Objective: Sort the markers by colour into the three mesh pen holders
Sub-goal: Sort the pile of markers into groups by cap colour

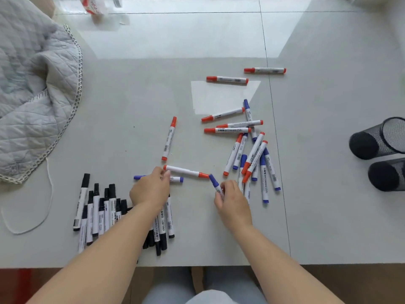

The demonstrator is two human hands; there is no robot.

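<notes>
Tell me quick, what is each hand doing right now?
Left hand: closing on the end of a red marker on the table, not lifted.
Right hand: closed around a blue marker.

1. Both bare forearms are extended forward from the lower edge of the view, converging slightly towards the centre.
2. Left hand [151,189] — held palm down, knuckles up, fingers curled forward, fingertips [165,173] pinched together at the far end.
3. Right hand [232,199] — turned thumb-side up, fingers curled inward into a closed grasp, wrist kept straight with the forearm.
4. The hands are held apart, side by side, not touching.
</notes>
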